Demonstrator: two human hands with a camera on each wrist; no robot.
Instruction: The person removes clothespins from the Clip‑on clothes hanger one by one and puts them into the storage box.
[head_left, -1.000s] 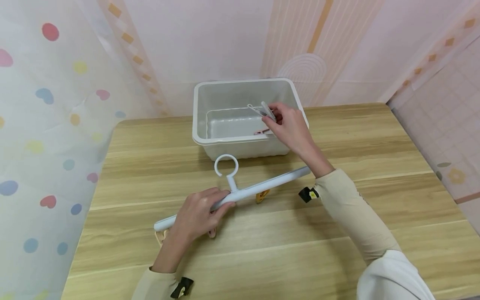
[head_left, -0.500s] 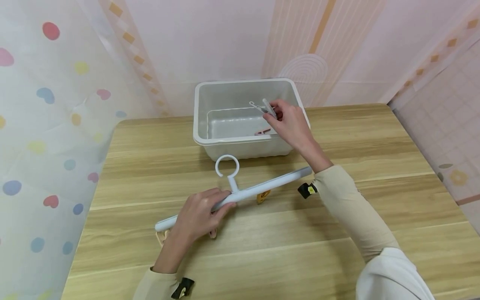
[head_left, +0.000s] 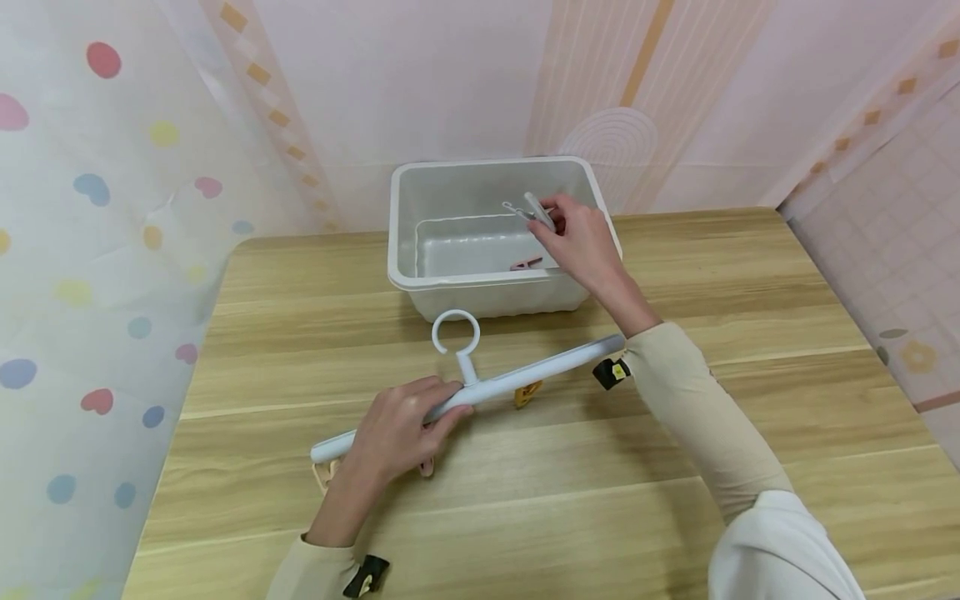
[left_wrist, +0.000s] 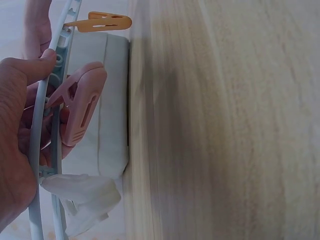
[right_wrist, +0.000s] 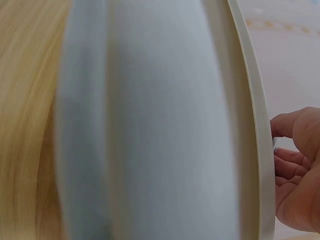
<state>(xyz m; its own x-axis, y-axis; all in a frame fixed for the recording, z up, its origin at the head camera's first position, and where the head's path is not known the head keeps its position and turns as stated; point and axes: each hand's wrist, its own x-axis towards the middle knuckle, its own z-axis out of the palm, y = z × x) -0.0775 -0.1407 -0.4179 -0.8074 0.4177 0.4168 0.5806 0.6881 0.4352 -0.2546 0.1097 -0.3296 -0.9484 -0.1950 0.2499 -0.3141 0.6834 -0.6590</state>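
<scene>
My left hand point(head_left: 401, 425) grips a pale blue clip hanger point(head_left: 536, 368) near its middle, thumb in front of the bar; its ring hook points away. Under the bar hang an orange clothespin point(left_wrist: 105, 22), a pink clothespin point(left_wrist: 84, 105) and a whitish clothespin point(left_wrist: 82, 200), clearest in the left wrist view. Over the right side of a grey plastic tub point(head_left: 480, 282), my right hand point(head_left: 585, 246) pinches a light grey clothespin point(head_left: 538, 212) with a small loop at its end. In the right wrist view the tub's wall hides most of that hand.
Inside the tub, a pink clothespin point(head_left: 527, 263) lies on the floor near the front wall. The tub stands at the back of the wooden table point(head_left: 562, 500), close to a patterned wall point(head_left: 450, 75). The hanger's right end passes by my right forearm.
My right hand has risen slightly with the grey clothespin, whose tilt has shifted a little. The left hand and the hanger are almost still.
</scene>
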